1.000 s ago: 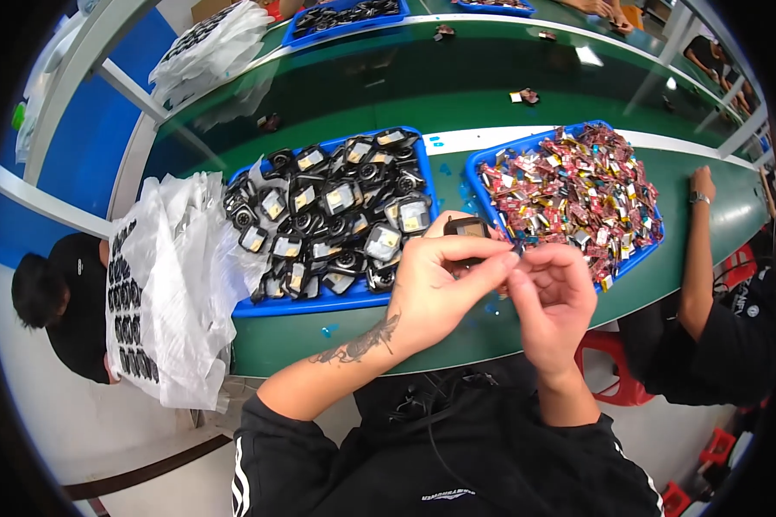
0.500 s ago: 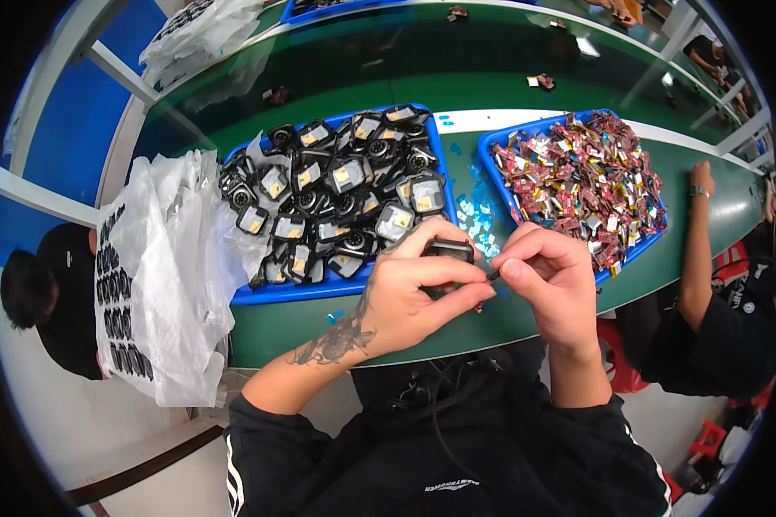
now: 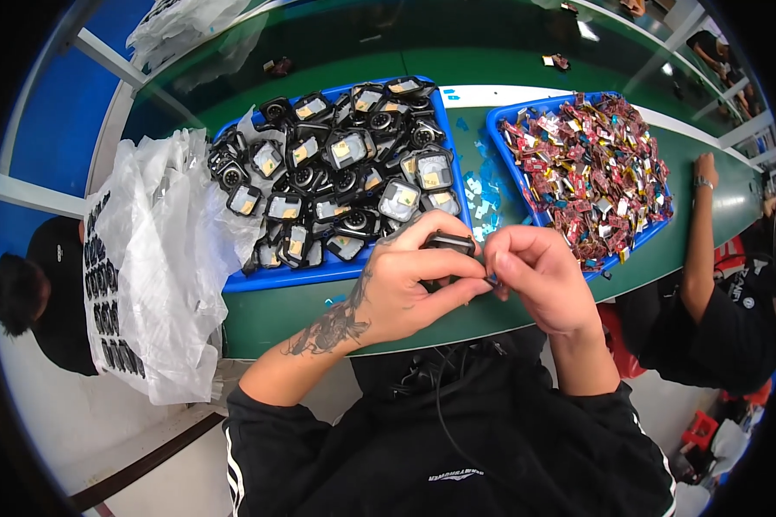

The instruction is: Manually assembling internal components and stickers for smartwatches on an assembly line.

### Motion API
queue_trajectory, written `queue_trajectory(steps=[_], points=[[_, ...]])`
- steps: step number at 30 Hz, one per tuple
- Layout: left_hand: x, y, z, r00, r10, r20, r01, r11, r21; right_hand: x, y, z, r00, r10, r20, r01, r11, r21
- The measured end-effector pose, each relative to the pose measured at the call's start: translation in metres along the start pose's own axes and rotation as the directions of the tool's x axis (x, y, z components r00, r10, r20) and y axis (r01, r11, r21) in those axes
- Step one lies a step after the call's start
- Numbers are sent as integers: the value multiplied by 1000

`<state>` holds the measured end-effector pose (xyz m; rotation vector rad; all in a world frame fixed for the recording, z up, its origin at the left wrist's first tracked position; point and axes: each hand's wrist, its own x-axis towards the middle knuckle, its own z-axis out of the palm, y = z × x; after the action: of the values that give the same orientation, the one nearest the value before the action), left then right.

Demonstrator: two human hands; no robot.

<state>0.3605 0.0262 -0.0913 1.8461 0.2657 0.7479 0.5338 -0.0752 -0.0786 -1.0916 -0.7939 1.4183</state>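
Observation:
My left hand (image 3: 405, 280) is closed around a black watch case (image 3: 450, 243), held over the near edge of the bench between two blue trays. Right against it, my right hand (image 3: 547, 280) pinches thumb and forefinger together by the left fingertips. Whatever small part lies in that pinch is mostly covered by the fingers. Beyond my left hand, a blue tray (image 3: 319, 275) is heaped with black watch cases (image 3: 349, 151), several showing a pale rectangular insert. The blue tray (image 3: 513, 172) to the right holds a pile of small red circuit boards (image 3: 591, 164) with yellow and silver parts.
Small light-blue film pieces (image 3: 485, 207) lie scattered between the trays on the green bench (image 3: 276, 323). At the left stands a stack of plastic-wrapped sheets (image 3: 164, 276) with black parts. Co-workers sit on both sides; one person's forearm (image 3: 698, 233) rests near the right tray.
My view has tilted, so both trays sit a little higher in it. The right fingers have shifted slightly and curled more beside the watch case, which stays in my left hand.

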Motion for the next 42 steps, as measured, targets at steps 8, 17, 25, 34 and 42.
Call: queue_trajectory(steps=[8,17,25,34,42], points=[[0,0,3,976,-174,-133,150,974,-172,12,8,-7,817,-577,-13,176,270,-947],[0,-4,12,960,-240,-144,199,947,-251,2,14,21,817,-530,-228,392,800,-455],[1,0,12,946,-271,-179,206,927,-314,3,5,11,871,-465,-156,356,819,-449],[2,-4,4,946,-324,7,281,809,-516,1,1,11,852,-509,-122,332,706,-626],[-2,-7,13,954,-299,-15,235,778,-583,9,-9,29,804,-595,-24,320,466,-825]])
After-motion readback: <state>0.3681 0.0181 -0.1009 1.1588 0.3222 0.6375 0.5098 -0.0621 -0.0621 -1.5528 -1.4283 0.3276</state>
